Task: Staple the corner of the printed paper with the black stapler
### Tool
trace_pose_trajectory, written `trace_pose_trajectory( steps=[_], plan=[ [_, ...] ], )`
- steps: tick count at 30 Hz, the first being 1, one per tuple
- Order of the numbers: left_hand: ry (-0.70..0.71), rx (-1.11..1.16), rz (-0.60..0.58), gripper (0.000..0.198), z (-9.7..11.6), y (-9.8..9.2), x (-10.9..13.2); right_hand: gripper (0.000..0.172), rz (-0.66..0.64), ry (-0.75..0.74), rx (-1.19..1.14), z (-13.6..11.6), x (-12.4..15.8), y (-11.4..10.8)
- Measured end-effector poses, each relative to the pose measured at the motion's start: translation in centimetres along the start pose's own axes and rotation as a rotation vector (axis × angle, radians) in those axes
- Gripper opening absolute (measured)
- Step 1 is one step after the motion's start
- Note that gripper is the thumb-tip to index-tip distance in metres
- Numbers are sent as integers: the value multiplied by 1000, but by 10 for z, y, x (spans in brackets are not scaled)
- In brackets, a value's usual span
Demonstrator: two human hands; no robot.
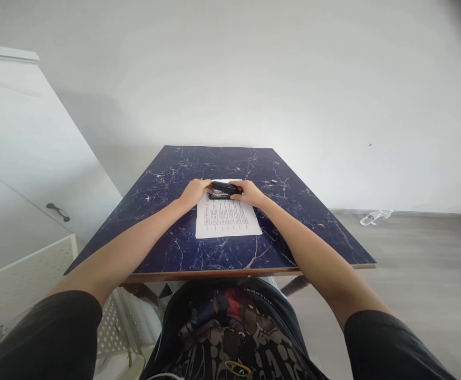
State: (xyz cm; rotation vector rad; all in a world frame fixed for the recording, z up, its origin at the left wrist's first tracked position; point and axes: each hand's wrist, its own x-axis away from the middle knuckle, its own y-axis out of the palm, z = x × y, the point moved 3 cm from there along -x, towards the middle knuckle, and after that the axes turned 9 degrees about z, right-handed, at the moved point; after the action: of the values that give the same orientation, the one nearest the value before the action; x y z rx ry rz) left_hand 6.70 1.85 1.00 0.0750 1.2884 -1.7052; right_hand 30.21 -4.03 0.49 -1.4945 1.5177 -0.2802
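A black stapler (224,189) with an orange patch at its right end lies crosswise over the upper part of a printed white sheet (226,219). Its metal part shows between the top arm and the base. My right hand (251,193) is closed round the stapler's right end. At the left end, the bent fingers of my left hand (197,192) close against the stapler's front; their tips are partly hidden. The sheet's upper edge is mostly covered by the hands and the stapler.
The dark blue marbled table (175,243) stands against the wall. A small grey-and-dark piece (274,181) lies right of the sheet. White cabinet (28,142) at left; crumpled clear plastic (375,217) on the floor at right.
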Motion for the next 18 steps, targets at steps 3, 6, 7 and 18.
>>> trace_pose_trajectory(
  steps=[3,6,7,18],
  plan=[
    [-44,-3,12,18,-4,-2,-2,42,12,7,4,-2,1,0],
    [-82,-4,16,20,-16,-11,-2,59,31,11,-33,-2,3,-1],
    [-88,-45,23,22,-21,-15,-1,65,26,11,-38,-1,4,-2],
    [-453,-560,-173,64,-68,-22,20,46,-99,-35,106,9,4,-10]
  ],
)
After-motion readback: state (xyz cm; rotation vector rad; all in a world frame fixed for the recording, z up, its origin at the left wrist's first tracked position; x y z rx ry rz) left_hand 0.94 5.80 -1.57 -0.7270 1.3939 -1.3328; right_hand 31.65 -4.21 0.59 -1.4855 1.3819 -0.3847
